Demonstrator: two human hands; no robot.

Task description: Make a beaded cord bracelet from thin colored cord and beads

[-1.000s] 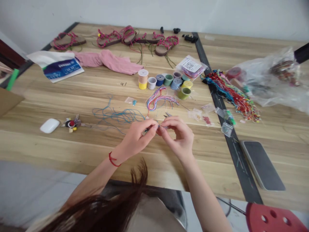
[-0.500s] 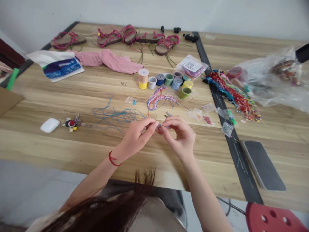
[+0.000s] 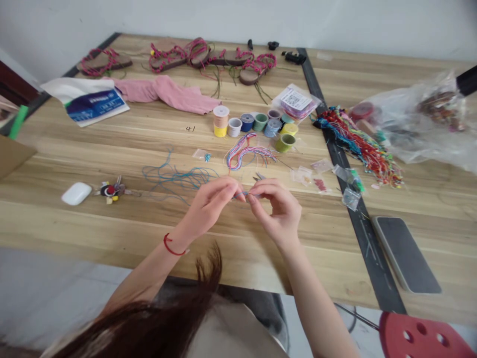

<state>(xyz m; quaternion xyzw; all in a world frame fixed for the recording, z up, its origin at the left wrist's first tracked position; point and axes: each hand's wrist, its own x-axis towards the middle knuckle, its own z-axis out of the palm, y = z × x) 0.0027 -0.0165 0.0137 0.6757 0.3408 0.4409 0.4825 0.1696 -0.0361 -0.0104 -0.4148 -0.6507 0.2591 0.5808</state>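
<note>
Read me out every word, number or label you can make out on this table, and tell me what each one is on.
"41": marked in dark on the wooden tabletop.
White and blue plastic bag: printing on the blue panel, too blurred to read.
Clear packet with a white label: small print and a code pattern, too small to read.
</note>
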